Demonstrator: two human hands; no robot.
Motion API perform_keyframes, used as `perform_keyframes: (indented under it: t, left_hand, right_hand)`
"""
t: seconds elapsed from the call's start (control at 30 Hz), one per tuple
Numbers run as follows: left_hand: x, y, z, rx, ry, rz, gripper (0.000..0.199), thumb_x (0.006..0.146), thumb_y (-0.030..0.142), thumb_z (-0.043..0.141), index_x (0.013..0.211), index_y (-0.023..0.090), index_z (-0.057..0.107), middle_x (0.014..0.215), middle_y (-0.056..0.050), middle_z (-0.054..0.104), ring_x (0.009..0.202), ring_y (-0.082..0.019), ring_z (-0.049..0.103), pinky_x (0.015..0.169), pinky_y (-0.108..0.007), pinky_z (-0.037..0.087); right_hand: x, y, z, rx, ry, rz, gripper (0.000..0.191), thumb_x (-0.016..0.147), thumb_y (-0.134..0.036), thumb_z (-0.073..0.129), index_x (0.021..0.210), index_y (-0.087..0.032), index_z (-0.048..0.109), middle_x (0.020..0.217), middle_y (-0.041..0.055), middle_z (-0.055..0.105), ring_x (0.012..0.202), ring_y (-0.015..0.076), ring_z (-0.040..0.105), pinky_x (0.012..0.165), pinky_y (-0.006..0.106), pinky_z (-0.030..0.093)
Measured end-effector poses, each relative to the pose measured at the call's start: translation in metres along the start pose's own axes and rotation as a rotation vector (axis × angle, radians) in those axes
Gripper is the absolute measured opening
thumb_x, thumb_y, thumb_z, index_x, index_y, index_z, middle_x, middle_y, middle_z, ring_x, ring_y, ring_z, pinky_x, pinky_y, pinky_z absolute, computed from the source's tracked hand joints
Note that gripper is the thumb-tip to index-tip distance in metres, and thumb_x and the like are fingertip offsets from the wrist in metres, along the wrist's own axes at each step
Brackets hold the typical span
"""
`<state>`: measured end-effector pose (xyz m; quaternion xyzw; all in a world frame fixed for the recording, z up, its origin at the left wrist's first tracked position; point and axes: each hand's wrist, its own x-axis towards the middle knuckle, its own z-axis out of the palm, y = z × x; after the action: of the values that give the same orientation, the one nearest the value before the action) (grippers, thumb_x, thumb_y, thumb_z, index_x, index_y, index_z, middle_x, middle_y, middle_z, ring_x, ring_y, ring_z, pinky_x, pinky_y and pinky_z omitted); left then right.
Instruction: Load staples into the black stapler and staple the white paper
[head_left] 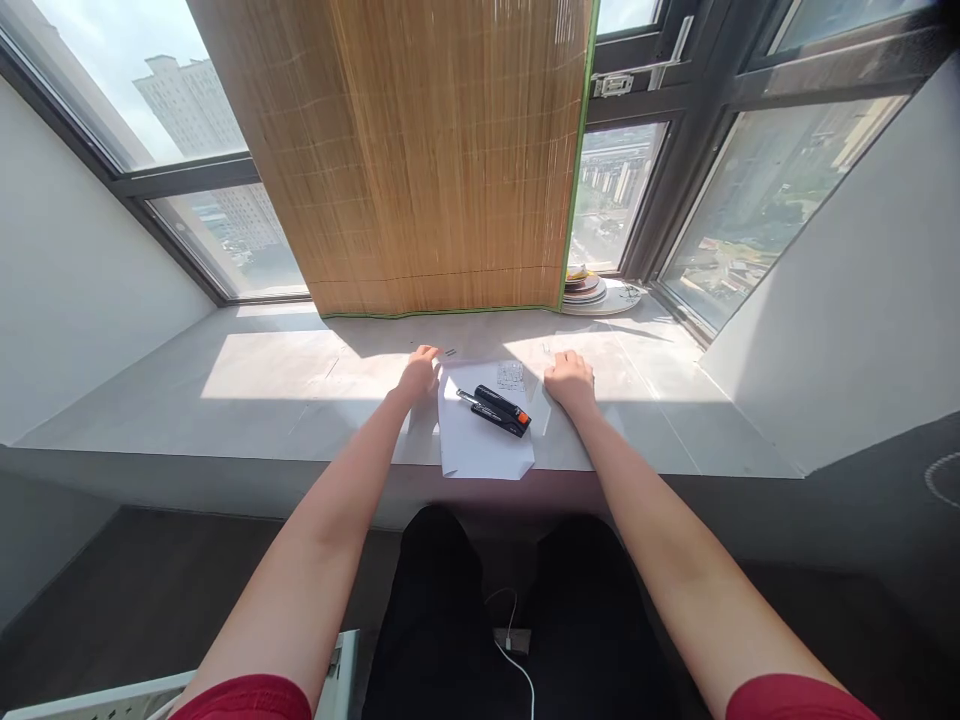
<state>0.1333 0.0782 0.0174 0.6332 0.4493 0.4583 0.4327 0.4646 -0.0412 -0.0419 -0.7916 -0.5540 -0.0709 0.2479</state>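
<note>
On the windowsill, a stack of white paper (480,450) lies with its near edge over the sill's front edge. A black stapler (499,410) with an orange part rests across the sheets, a metal strip showing at its left end. My left hand (421,372) is at the paper's upper left corner, fingers stretched forward, holding nothing that I can see. Close to those fingertips are some tiny dark pieces (450,352), too small to name surely. My right hand (570,380) rests on the sill to the right of the paper, its fingers curled in and nothing visible in them.
A bamboo blind (450,150) hangs in front of the window down to the sill (262,400). Stacked plates (589,295) stand at the back right. Below are my dark-clothed legs, a white cable (517,665) and a white power strip (112,700).
</note>
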Motion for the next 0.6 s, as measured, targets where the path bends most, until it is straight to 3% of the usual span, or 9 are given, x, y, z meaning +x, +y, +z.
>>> perform_keyframes:
  t: [0.1,0.27,0.4,0.6]
  left_hand:
    - [0.015,-0.005,0.003,0.029,-0.077,0.003,0.021,0.077,0.008,0.073,0.083,0.028,0.077,0.127,-0.012,0.074,0.145,-0.037,0.053,0.14,-0.057,0.018]
    - [0.021,-0.019,0.006,0.014,-0.034,-0.095,0.013,0.09,0.019,0.07,0.083,0.029,0.075,0.123,-0.014,0.078,0.154,-0.034,0.05,0.139,-0.057,0.022]
    - [0.007,-0.03,-0.002,-0.061,0.071,-0.101,0.012,0.087,0.015,0.073,0.081,0.026,0.072,0.114,-0.015,0.077,0.157,-0.033,0.048,0.138,-0.047,0.027]
    - [-0.026,-0.032,-0.017,0.279,0.125,0.028,0.028,0.086,0.024,0.08,0.072,0.028,0.057,0.097,-0.015,0.071,0.146,-0.041,0.051,0.132,-0.056,0.035]
  right_hand:
    - [0.001,-0.002,-0.002,0.016,-0.019,0.014,0.041,0.095,-0.018,0.045,0.122,-0.008,0.074,0.127,0.0267,0.068,0.116,0.0379,0.058,0.101,0.051,0.042]
    - [0.003,-0.003,-0.006,0.049,-0.058,0.038,0.04,0.095,-0.018,0.047,0.123,-0.007,0.073,0.127,0.0278,0.067,0.118,0.0391,0.058,0.1,0.053,0.042]
    - [0.003,-0.002,-0.004,0.056,-0.038,0.043,0.04,0.094,-0.017,0.047,0.122,-0.009,0.074,0.126,0.0269,0.067,0.117,0.0391,0.057,0.098,0.052,0.041]
    - [0.003,-0.002,-0.004,0.054,-0.038,0.049,0.04,0.094,-0.018,0.046,0.122,-0.01,0.074,0.126,0.0268,0.067,0.116,0.0391,0.055,0.096,0.051,0.041]
